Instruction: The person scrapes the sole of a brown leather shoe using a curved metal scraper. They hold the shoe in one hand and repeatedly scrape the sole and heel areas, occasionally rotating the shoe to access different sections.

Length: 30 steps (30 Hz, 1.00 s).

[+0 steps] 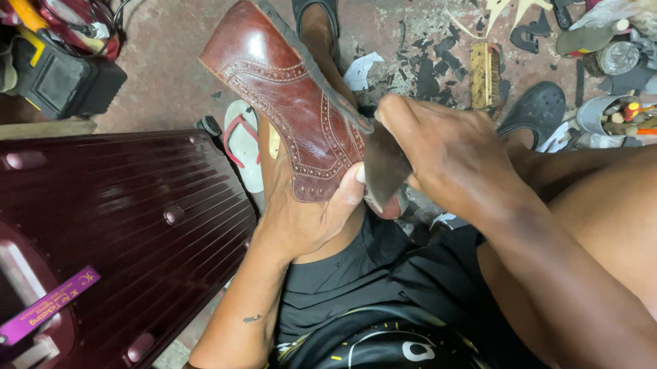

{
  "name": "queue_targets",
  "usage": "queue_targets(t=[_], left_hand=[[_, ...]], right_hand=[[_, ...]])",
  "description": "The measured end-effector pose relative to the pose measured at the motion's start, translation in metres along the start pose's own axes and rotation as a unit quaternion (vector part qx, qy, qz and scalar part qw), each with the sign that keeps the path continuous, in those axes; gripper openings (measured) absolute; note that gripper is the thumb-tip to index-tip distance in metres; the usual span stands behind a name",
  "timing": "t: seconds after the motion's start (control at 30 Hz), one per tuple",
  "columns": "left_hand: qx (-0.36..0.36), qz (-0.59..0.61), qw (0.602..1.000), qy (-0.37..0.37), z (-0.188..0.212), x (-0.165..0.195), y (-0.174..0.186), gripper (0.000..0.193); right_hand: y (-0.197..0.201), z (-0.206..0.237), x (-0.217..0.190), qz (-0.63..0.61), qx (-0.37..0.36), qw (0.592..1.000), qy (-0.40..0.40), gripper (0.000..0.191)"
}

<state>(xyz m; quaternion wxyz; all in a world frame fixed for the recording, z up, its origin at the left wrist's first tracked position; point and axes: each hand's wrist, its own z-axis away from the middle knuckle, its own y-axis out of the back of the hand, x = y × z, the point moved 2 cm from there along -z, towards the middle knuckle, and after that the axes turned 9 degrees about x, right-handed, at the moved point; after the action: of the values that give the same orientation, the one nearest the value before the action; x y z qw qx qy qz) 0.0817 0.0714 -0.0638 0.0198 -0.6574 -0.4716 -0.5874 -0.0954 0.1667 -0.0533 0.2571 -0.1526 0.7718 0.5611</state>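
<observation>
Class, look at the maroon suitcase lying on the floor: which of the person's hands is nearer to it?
Left. The left hand grips the brown shoe just beside the maroon suitcase; the right hand is farther off, beyond the shoe.

The left hand (304, 211) rises from a bent forearm, palm up, thumb pressed upward and fingers curled closed in a grip. The right hand (442, 153) reaches across from the right, wrist bent, fingers (396, 117) folded down tight, just above the left thumb
</observation>
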Motion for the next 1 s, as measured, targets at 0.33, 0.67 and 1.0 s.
queue_targets(t=[0.33,0.67,1.0], left_hand=[[0.000,0.002,1.000,-0.014,0.002,-0.001,-0.001,0.029],[-0.017,0.001,0.999,-0.050,0.002,-0.008,0.003,0.027],[0.014,-0.068,0.993,-0.090,0.002,-0.008,0.009,0.035]], right_hand=[[0.007,0.007,-0.003,-0.005,-0.003,1.000,0.018,0.049],[-0.002,-0.006,-0.002,0.001,0.010,1.000,0.012,0.054],[-0.012,-0.012,-0.006,0.019,0.049,0.999,-0.013,0.038]])
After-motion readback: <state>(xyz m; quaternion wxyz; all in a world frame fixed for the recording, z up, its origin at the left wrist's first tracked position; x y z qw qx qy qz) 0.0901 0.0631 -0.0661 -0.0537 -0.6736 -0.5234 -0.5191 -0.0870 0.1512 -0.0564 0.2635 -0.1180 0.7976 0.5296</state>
